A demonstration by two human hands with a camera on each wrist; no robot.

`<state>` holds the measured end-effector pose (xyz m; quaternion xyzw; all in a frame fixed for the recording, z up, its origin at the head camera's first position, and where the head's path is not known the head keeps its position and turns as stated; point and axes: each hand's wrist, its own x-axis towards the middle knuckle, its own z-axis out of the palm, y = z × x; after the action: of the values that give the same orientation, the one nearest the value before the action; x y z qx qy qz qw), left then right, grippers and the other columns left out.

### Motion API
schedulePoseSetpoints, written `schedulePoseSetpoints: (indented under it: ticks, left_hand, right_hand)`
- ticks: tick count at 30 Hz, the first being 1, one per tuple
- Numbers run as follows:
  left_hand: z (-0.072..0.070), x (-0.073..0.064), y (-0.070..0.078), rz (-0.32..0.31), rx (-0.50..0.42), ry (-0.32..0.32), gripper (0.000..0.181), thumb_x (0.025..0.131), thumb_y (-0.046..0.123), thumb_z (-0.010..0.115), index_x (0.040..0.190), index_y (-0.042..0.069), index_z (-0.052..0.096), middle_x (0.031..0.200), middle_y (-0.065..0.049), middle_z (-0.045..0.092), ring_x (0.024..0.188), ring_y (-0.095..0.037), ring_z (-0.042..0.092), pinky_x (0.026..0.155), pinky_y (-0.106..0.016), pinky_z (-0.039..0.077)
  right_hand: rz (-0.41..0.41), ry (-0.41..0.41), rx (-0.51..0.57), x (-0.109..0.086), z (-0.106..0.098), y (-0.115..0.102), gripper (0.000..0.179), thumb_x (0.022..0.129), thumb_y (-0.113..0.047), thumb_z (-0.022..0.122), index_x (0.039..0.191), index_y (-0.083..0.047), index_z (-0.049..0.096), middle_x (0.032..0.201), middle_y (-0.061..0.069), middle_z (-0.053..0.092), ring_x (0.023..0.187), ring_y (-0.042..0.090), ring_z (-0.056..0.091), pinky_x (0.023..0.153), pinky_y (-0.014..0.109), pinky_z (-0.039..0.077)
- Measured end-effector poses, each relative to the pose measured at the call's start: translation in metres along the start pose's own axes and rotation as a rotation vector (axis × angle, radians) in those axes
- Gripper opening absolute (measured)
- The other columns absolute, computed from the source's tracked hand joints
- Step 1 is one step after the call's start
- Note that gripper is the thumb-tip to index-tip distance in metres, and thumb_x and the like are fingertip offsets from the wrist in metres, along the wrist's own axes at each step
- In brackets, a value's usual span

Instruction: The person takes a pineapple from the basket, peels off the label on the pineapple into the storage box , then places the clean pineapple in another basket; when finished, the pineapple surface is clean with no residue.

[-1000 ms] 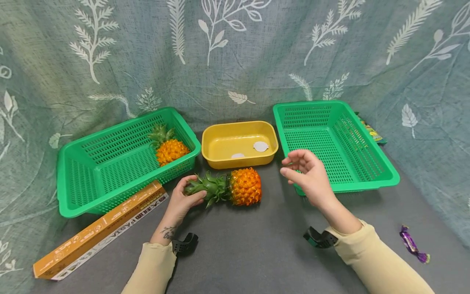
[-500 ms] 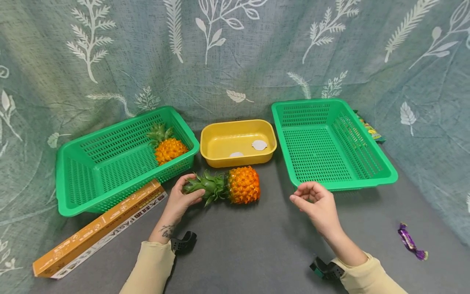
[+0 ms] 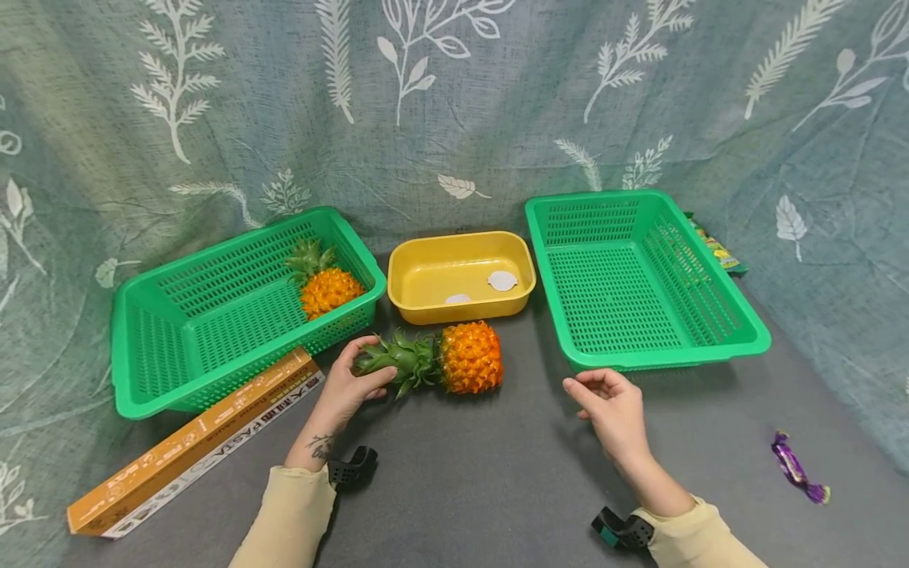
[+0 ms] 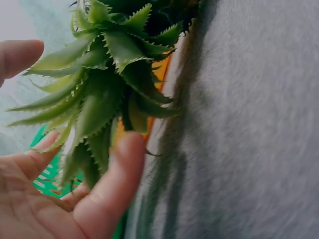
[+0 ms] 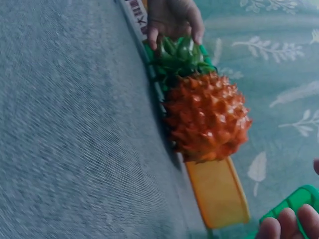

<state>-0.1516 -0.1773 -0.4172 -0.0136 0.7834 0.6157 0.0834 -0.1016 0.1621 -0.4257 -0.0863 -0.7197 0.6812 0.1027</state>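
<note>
An orange pineapple [image 3: 472,357] with a green leafy crown [image 3: 402,362] lies on its side on the dark table. My left hand [image 3: 354,380] is spread loosely around the crown's tip. In the left wrist view, the leaves [image 4: 102,99] stand between its parted fingers; one fingertip is apart from them, and the thumb is close beside them. My right hand [image 3: 612,412] hovers over the table just in front of the right green basket [image 3: 667,364], fingers loosely bent, with nothing in them. In the right wrist view, the pineapple [image 5: 208,117] is well away from the right fingertips [image 5: 288,223].
A left green basket [image 3: 206,379] holds a second pineapple [image 3: 330,293]. Between the baskets stands a yellow tub [image 3: 461,308]. A long pasta box [image 3: 195,442] leans at the left basket's front. A purple-wrapped candy [image 3: 798,467] lies right; a green packet [image 3: 720,248] shows behind the right basket.
My right hand has drawn back toward me from the right basket's near-left edge, and its fingers have come closer together. The left hand and the pineapple stay where they were.
</note>
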Motion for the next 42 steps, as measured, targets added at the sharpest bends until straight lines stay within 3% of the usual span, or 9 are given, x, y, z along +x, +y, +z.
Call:
schedulePoseSetpoints:
  ticks: [5,9,11,15,24,27,33,38,42]
  left_hand:
    - [-0.006,-0.004,0.007,0.007,0.277,0.027,0.067,0.086,0.033,0.065,0.141,0.012,0.032,0.143,-0.020,0.023,0.112,-0.032,0.048,0.086,-0.046,0.048]
    - [-0.004,-0.010,0.022,0.065,0.502,0.121,0.075,0.082,0.047,0.065,0.141,0.013,0.033,0.146,-0.019,0.023,0.130,-0.039,0.029,0.097,-0.059,0.033]
    - [0.001,-0.012,0.032,0.111,0.563,0.174,0.076,0.081,0.048,0.065,0.141,0.013,0.035,0.146,-0.019,0.025,0.131,-0.041,0.028,0.098,-0.060,0.032]
    - [0.019,-0.013,0.053,0.216,0.596,0.222,0.070,0.080,0.042,0.068,0.137,0.013,0.041,0.143,-0.015,0.031,0.131,-0.039,0.028,0.098,-0.058,0.032]
    - [0.084,0.007,0.083,0.368,0.765,0.186,0.064,0.076,0.046,0.068,0.129,0.014,0.052,0.126,-0.010,0.050,0.110,-0.034,0.047,0.088,-0.050,0.041]
    - [0.102,0.015,0.084,0.355,0.898,0.216,0.060,0.076,0.051,0.065,0.124,0.015,0.056,0.122,-0.010,0.053,0.103,-0.035,0.049,0.085,-0.052,0.040]
    - [0.124,0.030,0.078,0.216,1.084,0.201,0.069,0.075,0.063,0.060,0.124,0.015,0.055,0.119,-0.013,0.051,0.100,-0.037,0.047,0.084,-0.054,0.036]
    - [0.127,0.036,0.072,0.161,1.088,0.142,0.067,0.074,0.063,0.061,0.120,0.014,0.056,0.109,-0.013,0.053,0.095,-0.036,0.048,0.083,-0.054,0.037]
    - [0.123,0.036,0.069,0.207,1.060,0.078,0.059,0.073,0.059,0.064,0.113,0.015,0.057,0.095,-0.007,0.055,0.086,-0.032,0.050,0.080,-0.051,0.037]
  right_hand:
    - [0.003,0.110,0.129,0.003,0.005,0.005,0.009,0.079,0.000,0.069,0.081,-0.004,0.061,0.068,-0.008,0.063,0.063,0.007,0.059,0.047,0.021,0.048]
    - [0.068,0.164,0.238,0.005,0.006,0.002,0.008,0.082,-0.003,0.068,0.079,-0.007,0.061,0.066,-0.006,0.062,0.063,0.007,0.058,0.047,0.022,0.049]
    - [0.107,0.181,0.293,0.006,0.005,0.000,0.011,0.083,-0.006,0.067,0.075,-0.009,0.061,0.065,-0.005,0.062,0.063,0.007,0.058,0.047,0.022,0.049]
    - [0.146,0.184,0.365,0.008,0.005,-0.001,0.018,0.085,-0.008,0.066,0.069,-0.012,0.060,0.063,-0.004,0.063,0.062,0.007,0.058,0.048,0.021,0.048]
    - [0.155,0.185,0.433,0.010,0.006,-0.002,0.027,0.085,-0.003,0.064,0.060,-0.012,0.059,0.059,-0.003,0.062,0.059,0.008,0.058,0.047,0.021,0.047]
    - [0.158,0.182,0.438,0.010,0.007,-0.002,0.028,0.085,-0.002,0.064,0.060,-0.013,0.058,0.059,-0.003,0.062,0.059,0.007,0.058,0.048,0.021,0.047]
    - [0.158,0.179,0.444,0.010,0.006,-0.001,0.026,0.085,-0.001,0.064,0.061,-0.012,0.059,0.060,-0.002,0.063,0.059,0.008,0.058,0.048,0.020,0.047]
    - [0.155,0.177,0.450,0.011,0.006,-0.001,0.025,0.084,-0.001,0.065,0.062,-0.012,0.059,0.060,-0.002,0.063,0.059,0.008,0.058,0.048,0.020,0.047]
    - [0.155,0.180,0.455,0.011,0.005,-0.001,0.025,0.084,0.000,0.065,0.062,-0.012,0.059,0.060,-0.002,0.063,0.059,0.008,0.058,0.047,0.020,0.047]
